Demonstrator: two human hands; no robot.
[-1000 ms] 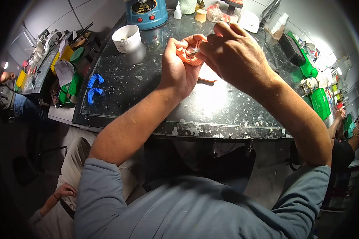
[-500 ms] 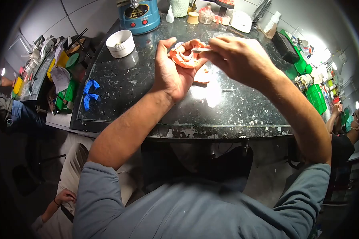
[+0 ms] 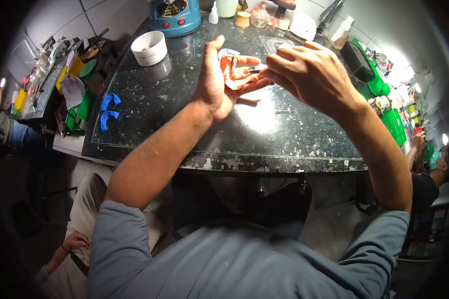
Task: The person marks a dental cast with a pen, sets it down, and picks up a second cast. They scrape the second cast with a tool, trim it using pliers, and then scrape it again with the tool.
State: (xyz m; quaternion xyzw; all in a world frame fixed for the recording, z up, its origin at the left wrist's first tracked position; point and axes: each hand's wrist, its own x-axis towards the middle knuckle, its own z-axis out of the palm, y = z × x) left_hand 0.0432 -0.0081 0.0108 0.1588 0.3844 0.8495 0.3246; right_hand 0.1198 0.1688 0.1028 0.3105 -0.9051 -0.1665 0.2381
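My left hand cradles an orange-red, wax-like arch-shaped dental piece. The piece is tilted on edge against the palm and fingers, with the thumb raised apart from it. A whitish part shows behind its upper edge. Pinched in the fingertips of my right hand is a small metal carving tool; its tip points left at the piece, but contact is hard to make out. Below the hands, a flat orange-red scrap lies on the table beside a thin metal rod.
Two blue arch-shaped pieces lie at the left of the black table. A white bowl and a blue machine stand behind them. Bottles and jars line the back; green trays are at right. Other people sit on both sides.
My left hand has rotated, tipping the orange-red piece onto its edge and stretching its fingers rightward. My right hand keeps the tool near it, wrist slightly turned. The camera view has shifted a little.
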